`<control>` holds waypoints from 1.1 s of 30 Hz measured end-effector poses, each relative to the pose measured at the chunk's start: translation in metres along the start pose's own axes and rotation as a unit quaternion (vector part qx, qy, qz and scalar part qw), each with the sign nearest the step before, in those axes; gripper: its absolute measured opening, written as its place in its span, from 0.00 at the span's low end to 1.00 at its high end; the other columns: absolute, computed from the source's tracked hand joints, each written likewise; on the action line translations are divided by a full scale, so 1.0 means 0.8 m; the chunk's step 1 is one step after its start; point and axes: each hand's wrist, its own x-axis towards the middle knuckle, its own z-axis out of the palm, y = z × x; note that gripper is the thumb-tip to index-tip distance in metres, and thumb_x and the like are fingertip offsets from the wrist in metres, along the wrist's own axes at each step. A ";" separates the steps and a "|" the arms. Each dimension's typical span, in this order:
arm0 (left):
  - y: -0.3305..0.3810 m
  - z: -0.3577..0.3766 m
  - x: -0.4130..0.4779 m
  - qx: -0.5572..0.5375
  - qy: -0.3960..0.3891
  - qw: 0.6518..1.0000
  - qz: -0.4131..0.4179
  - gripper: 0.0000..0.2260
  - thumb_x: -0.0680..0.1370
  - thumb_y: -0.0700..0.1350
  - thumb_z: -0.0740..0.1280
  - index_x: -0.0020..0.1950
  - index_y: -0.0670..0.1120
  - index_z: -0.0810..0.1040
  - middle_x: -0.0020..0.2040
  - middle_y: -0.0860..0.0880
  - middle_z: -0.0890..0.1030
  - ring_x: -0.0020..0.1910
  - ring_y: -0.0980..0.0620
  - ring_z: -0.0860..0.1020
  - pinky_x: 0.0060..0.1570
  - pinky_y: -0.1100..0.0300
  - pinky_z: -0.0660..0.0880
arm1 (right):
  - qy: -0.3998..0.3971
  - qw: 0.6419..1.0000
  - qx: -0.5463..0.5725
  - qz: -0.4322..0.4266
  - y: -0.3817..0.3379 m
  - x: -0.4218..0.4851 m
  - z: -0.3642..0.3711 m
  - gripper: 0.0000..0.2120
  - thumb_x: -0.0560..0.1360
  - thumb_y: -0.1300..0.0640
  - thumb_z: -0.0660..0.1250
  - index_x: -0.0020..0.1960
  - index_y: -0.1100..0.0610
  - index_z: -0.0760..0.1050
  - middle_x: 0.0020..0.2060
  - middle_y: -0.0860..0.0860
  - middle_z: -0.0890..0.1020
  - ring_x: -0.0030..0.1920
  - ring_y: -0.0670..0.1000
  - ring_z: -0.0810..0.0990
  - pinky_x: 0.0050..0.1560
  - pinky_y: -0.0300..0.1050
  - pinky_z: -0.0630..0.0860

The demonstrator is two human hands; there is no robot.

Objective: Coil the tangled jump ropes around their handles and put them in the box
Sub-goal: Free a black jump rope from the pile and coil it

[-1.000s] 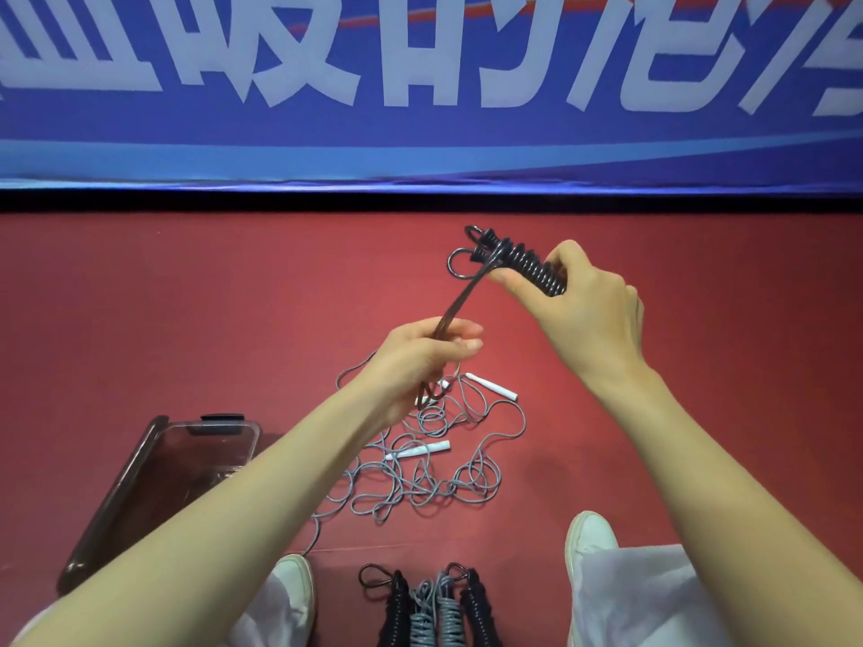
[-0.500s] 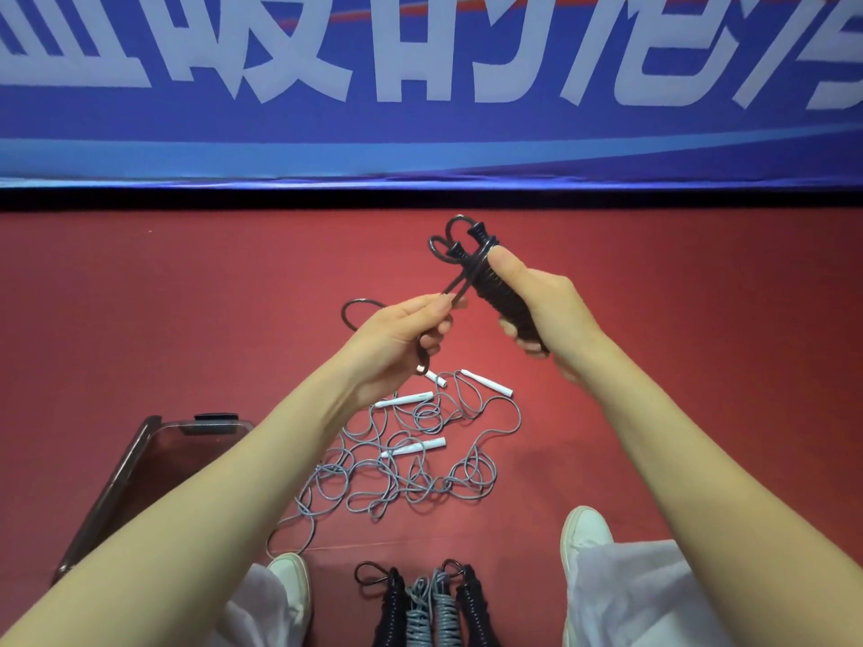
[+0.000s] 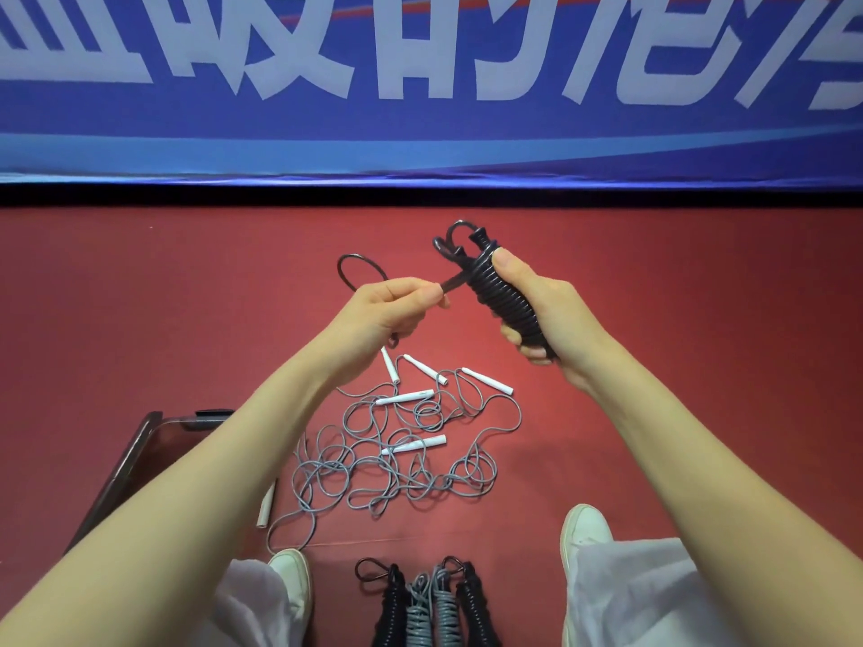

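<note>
Gripping the coiled black rope, right hand raised, left hand pinching its loose end (thumb on top).

Both arms are bare and reach forward from the lower corners of the view, converging at centre. The left forearm runs up and to the right; the right forearm runs up and to the left.

The left hand is raised, back of hand upward, and pinches a loose strand of the black jump rope between thumb and fingers. Which fingers oppose the thumb cannot be made out.

The right hand is level with the left and just beside it. Its fingers curl round the coiled bundle and its thumb lies along the upper turns.
</note>
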 end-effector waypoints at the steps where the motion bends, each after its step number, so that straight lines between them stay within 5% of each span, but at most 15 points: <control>1: 0.003 -0.005 0.000 0.024 -0.006 1.000 -0.002 0.08 0.74 0.52 0.68 0.40 0.52 0.84 0.29 0.54 0.63 0.30 0.55 0.59 0.34 0.58 0.54 | -0.010 1.000 -0.020 -0.011 -0.001 0.000 0.000 0.27 0.68 0.32 0.63 0.42 0.57 0.76 0.24 0.53 0.71 0.21 0.49 0.60 0.24 0.38 0.54; 5: 0.009 -0.025 -0.003 0.114 -0.065 0.991 -0.025 0.09 0.73 0.43 0.71 0.33 0.51 0.84 0.26 0.54 0.71 0.27 0.59 0.65 0.30 0.66 0.60 | -0.111 0.977 -0.164 -0.073 -0.001 -0.002 -0.009 0.26 0.69 0.34 0.67 0.38 0.58 0.75 0.24 0.51 0.69 0.24 0.49 0.62 0.26 0.40 0.57; 7: 0.008 -0.027 -0.004 0.201 -0.114 0.971 -0.056 0.13 0.74 0.35 0.71 0.32 0.50 0.82 0.26 0.55 0.75 0.27 0.61 0.68 0.31 0.69 0.64 | -0.143 0.925 -0.342 -0.086 0.001 -0.006 -0.009 0.29 0.67 0.30 0.67 0.38 0.58 0.74 0.24 0.48 0.68 0.27 0.48 0.65 0.31 0.43 0.60; 9: 0.008 -0.022 -0.004 0.299 -0.142 0.940 -0.087 0.07 0.73 0.39 0.72 0.36 0.48 0.83 0.29 0.54 0.78 0.29 0.62 0.70 0.32 0.68 0.65 | -0.152 0.854 -0.496 -0.053 0.008 -0.007 0.001 0.30 0.64 0.25 0.63 0.38 0.54 0.74 0.26 0.46 0.71 0.30 0.49 0.69 0.33 0.45 0.63; 12: 0.006 0.000 -0.002 0.383 -0.073 0.915 -0.103 0.08 0.75 0.47 0.72 0.40 0.44 0.83 0.30 0.53 0.77 0.28 0.62 0.70 0.28 0.71 0.64 | -0.112 0.792 -0.601 -0.012 0.020 -0.004 0.018 0.30 0.66 0.23 0.59 0.39 0.51 0.73 0.31 0.46 0.74 0.37 0.51 0.74 0.36 0.46 0.67; 14: 0.003 0.017 -0.004 0.355 0.003 0.931 -0.082 0.10 0.79 0.47 0.67 0.41 0.43 0.82 0.29 0.53 0.75 0.26 0.62 0.69 0.27 0.71 0.64 | -0.048 0.777 -0.627 -0.024 0.024 0.002 0.019 0.29 0.68 0.24 0.57 0.40 0.50 0.72 0.34 0.47 0.75 0.41 0.56 0.75 0.39 0.46 0.66; 20: -0.008 0.042 -0.007 0.104 0.135 0.985 0.030 0.10 0.80 0.42 0.65 0.59 0.47 0.81 0.37 0.51 0.79 0.32 0.57 0.72 0.39 0.64 0.72 | 0.119 0.851 -0.511 -0.027 0.024 0.013 0.002 0.30 0.67 0.23 0.57 0.39 0.52 0.66 0.36 0.52 0.76 0.42 0.58 0.73 0.42 0.48 0.65; 27: -0.003 0.052 -0.010 -0.053 0.209 0.974 0.068 0.02 0.76 0.39 0.70 0.43 0.44 0.81 0.38 0.45 0.82 0.33 0.52 0.77 0.37 0.62 0.76 | 0.172 0.894 -0.412 -0.038 0.018 0.011 0.005 0.31 0.68 0.24 0.58 0.41 0.54 0.68 0.32 0.48 0.75 0.41 0.59 0.73 0.41 0.49 0.65; 33: -0.007 0.053 -0.010 -0.149 0.139 0.979 0.028 0.02 0.79 0.39 0.66 0.47 0.45 0.78 0.38 0.50 0.82 0.33 0.55 0.75 0.37 0.64 0.72 | 0.205 0.921 -0.328 -0.038 0.016 0.014 0.008 0.31 0.66 0.25 0.60 0.36 0.55 0.66 0.30 0.48 0.75 0.40 0.60 0.74 0.39 0.50 0.63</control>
